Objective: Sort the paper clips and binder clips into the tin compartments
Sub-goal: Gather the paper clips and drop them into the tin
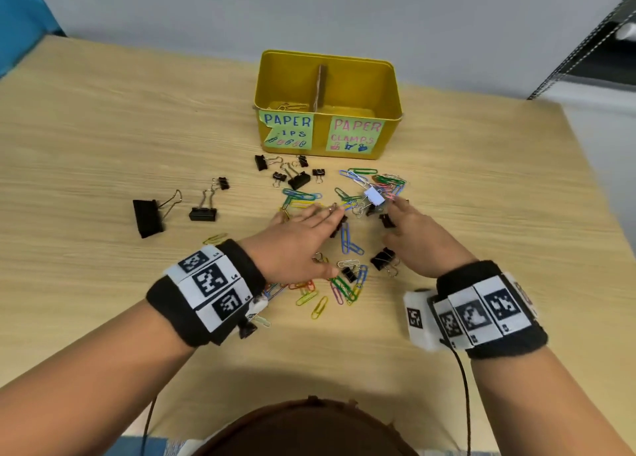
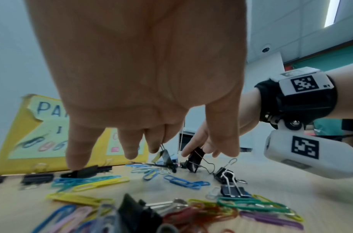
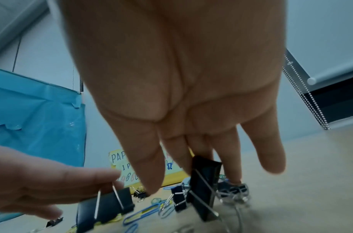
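Yellow two-compartment tin (image 1: pixel 389 87), colored paper clips (image 1: pixel 347 242) and black binder clips (image 1: pixel 148 218) scattered before it

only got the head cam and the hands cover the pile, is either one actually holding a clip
Observer: Yes. The right wrist view shows the left hand pinching the wire handles of a black binder clip.
Operator: and the right one
Observer: The right hand grips a second black binder clip between its fingers, standing on edge.
Operator: is that one off the table
Observer: Probably not. In the left wrist view its lower corner looks down on the table.
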